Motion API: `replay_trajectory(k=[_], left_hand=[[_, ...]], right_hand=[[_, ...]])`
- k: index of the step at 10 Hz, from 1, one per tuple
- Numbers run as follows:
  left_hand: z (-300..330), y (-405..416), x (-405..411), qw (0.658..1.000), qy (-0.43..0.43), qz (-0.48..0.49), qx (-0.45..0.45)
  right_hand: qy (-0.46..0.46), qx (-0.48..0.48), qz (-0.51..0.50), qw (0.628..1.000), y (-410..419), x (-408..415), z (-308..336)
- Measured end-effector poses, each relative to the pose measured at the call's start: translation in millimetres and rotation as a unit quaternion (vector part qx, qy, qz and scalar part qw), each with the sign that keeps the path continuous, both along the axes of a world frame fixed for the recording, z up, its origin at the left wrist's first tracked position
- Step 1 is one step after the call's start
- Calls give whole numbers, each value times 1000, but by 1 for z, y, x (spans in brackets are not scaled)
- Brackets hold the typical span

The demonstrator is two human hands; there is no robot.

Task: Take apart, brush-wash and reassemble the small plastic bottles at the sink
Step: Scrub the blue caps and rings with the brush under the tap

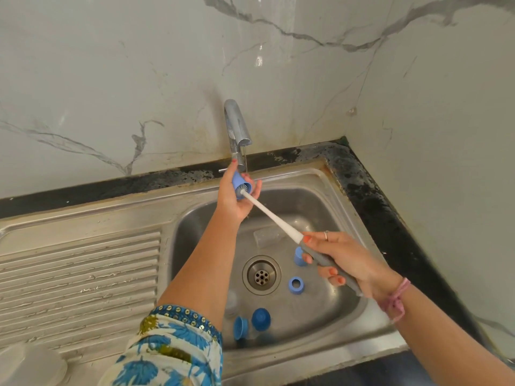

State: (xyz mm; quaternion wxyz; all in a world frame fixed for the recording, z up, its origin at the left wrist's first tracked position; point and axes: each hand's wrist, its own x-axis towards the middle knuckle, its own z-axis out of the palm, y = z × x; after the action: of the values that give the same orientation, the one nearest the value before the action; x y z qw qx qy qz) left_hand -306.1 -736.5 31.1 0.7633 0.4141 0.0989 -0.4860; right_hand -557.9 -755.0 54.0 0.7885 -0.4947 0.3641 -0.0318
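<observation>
Nearest us, at the lower left, we see a white lidded container on the ribbed drainboard, and our left forearm comes out of a blue floral sleeve and reaches up and away over the steel sink. In the basin lie a blue dome cap, a blue cup-shaped piece, a blue ring beside the drain, another blue piece and a clear bottle lying on its side. Our right hand comes in from the right, its fingers curled round the grey handle of the bottle brush, thumb laid along it; the white shaft slants up and left. Farther off, our left hand is raised under the tap, palm towards us, fingers wrapped about a blue bottle cap, with the bristle head inside its open mouth. A thin stream of water falls beside the cap. We can read no writing on anything. Behind lies the black bench edge and the marble wall
</observation>
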Motion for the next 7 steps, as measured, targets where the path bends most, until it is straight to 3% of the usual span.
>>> replay_trajectory(k=[1,2,3,4,5,6,7], left_hand=[[-1,1,-5,998,-5,-17,-55],[-4,-1,2,972,-166,-92,138],[5,-3,4,944,-218,-131,210],[9,-7,1,952,-177,-116,220],[3,-8,0,995,-50,-12,83],[-7,-4,-9,1000,-12,-8,7],[-18,-8,-8,965,-160,-63,196]], right_hand=[[-81,272,-32,958,6,-1,-5],[4,51,-15,999,8,0,-3],[204,-513,112,826,3,-6,-15],[255,-724,163,620,5,-3,-32],[91,-243,36,965,10,5,-11],[-7,134,-50,990,11,3,-1],[97,-182,13,978,12,3,-5]])
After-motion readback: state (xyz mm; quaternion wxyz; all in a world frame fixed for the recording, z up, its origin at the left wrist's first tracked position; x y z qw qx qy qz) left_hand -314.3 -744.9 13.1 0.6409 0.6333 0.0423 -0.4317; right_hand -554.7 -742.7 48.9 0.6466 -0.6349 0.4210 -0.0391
